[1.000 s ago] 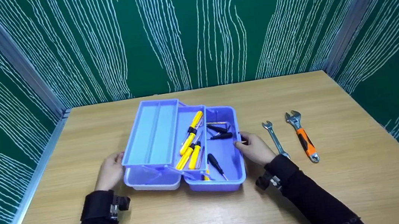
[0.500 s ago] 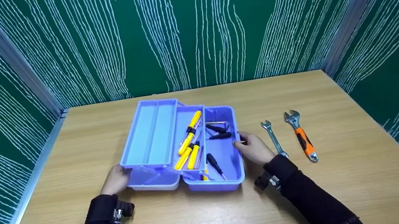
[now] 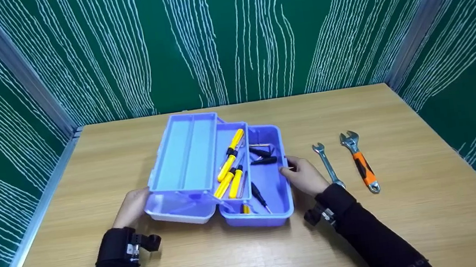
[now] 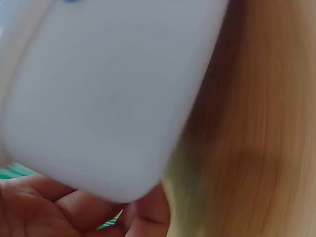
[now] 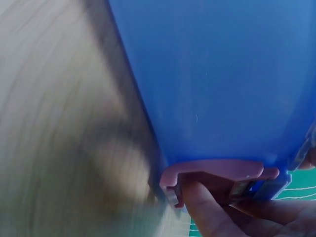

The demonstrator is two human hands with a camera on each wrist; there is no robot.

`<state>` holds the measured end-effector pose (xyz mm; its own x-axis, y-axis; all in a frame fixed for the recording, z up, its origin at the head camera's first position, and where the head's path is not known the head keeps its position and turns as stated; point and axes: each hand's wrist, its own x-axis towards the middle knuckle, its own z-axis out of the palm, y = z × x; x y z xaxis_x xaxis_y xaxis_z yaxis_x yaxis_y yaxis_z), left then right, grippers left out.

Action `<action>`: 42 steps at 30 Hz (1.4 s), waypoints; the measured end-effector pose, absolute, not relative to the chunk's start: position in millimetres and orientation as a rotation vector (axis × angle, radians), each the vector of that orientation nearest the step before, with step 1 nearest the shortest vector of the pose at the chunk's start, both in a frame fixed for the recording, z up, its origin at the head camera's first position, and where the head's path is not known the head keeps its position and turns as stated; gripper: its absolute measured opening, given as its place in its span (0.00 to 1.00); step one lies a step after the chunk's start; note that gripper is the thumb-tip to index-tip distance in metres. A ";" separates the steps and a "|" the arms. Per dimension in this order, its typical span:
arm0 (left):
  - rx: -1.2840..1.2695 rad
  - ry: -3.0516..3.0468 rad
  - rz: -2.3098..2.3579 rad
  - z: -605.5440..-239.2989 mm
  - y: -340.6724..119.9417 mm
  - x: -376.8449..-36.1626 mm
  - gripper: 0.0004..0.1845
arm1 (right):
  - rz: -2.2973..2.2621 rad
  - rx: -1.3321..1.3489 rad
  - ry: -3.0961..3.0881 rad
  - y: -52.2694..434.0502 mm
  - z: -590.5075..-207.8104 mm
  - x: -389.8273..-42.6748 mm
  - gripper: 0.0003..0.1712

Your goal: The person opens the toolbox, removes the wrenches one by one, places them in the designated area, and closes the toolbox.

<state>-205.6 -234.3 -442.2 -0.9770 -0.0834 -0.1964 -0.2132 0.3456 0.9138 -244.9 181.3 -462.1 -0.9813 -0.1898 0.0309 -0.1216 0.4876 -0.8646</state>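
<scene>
A purple plastic toolbox (image 3: 255, 222) stands unfolded on the table. My left hand (image 3: 130, 208) grips the outer side of its whitish lid (image 3: 175, 214), which is tilted up on the left; in the left wrist view fingers (image 4: 148, 210) curl behind the lid's end. My right hand (image 3: 308, 177) holds the box's right wall, thumb at the rim, and in the right wrist view a finger lies inside a pinkish latch (image 5: 212, 170). An upper tray (image 3: 186, 153) with nothing in it overhangs the lid. Yellow-handled screwdrivers (image 3: 235, 183) lie in the lower tray, black-handled screwdrivers (image 3: 257, 191) in the base.
Right of the box, a small open-ended wrench (image 3: 325, 163) and an adjustable wrench (image 3: 361, 164) with an orange and black handle lie on the wooden table (image 3: 252, 261). Green panels (image 3: 249, 38) with white wavy lines enclose the back and sides.
My left hand has raised the lid's outer side. The trays have shifted a little up and to the right, toward the base. My right hand stays at the box's right wall.
</scene>
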 end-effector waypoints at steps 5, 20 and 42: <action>-0.367 2.256 1.969 -439.0 -233.6 -204.3 0.18 | -1.543 -0.280 2.641 181.3 -461.6 -244.3 0.24; -0.256 2.539 1.857 -391.6 -210.3 -194.5 0.15 | -1.534 -0.245 2.630 181.3 -462.8 -243.2 0.26; 0.191 2.879 1.786 -356.2 -136.3 -176.1 0.37 | -1.611 -0.190 2.578 182.1 -465.3 -243.4 0.27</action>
<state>-176.1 -136.3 -356.2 -0.9622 -0.0372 0.2696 0.2250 0.4485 0.8650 -243.4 182.1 -465.3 -0.9876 -0.1561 -0.0148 -0.0551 0.4340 -0.8992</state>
